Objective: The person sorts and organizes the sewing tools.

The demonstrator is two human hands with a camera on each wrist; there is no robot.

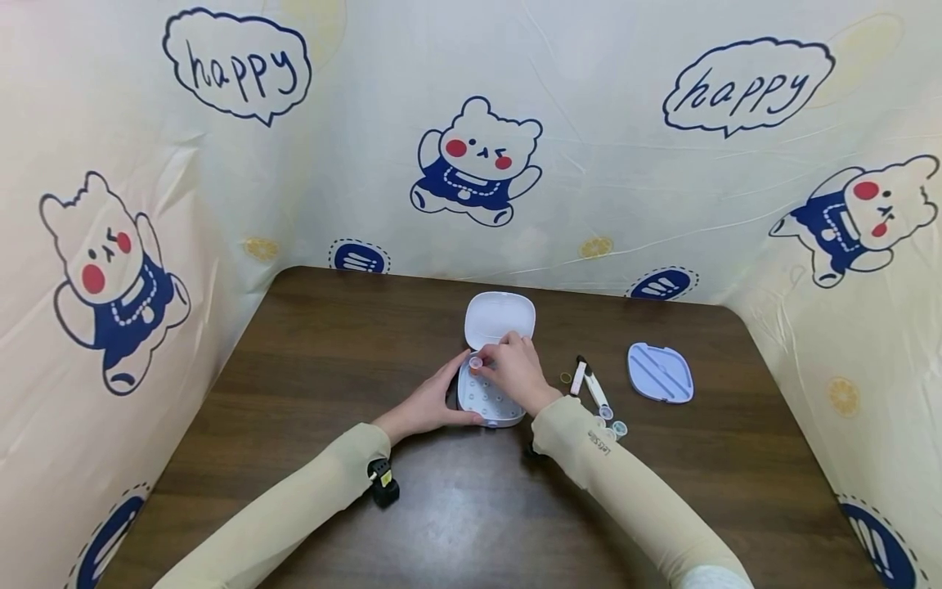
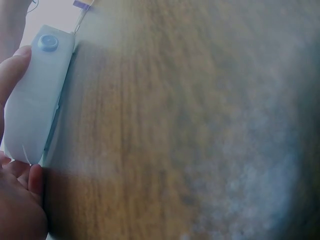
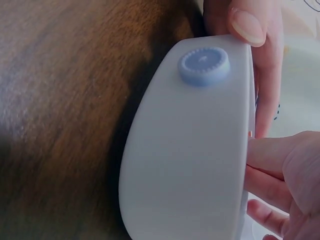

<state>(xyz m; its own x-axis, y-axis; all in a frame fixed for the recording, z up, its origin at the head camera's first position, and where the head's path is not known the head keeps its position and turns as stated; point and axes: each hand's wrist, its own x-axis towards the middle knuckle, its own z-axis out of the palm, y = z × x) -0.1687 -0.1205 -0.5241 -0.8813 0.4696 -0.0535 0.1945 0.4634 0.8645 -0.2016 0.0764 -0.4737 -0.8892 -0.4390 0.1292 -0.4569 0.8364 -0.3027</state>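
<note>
A small white box (image 1: 504,422) stands on the table with its lid (image 1: 500,317) swung back. Inside lies a pale panel dotted with small pegs or holes. My left hand (image 1: 427,407) holds the box at its left side, thumb at the near corner and fingers along the far side. In the left wrist view the thumb presses the box wall (image 2: 42,100). Over the panel's back left, my right hand (image 1: 517,372) pinches a small spool (image 1: 476,363) with orange below its pale rim. A blue knob (image 3: 204,65) shows on the box in the right wrist view.
Right of the box lie a white-and-black slim tool (image 1: 596,388), a small pale piece (image 1: 578,379), a thin yellowish ring (image 1: 565,378) and several small spools (image 1: 620,428), partly behind the right sleeve. Farther right rests a blue tray-like piece (image 1: 660,374). Printed cloth surrounds the table (image 1: 353,343).
</note>
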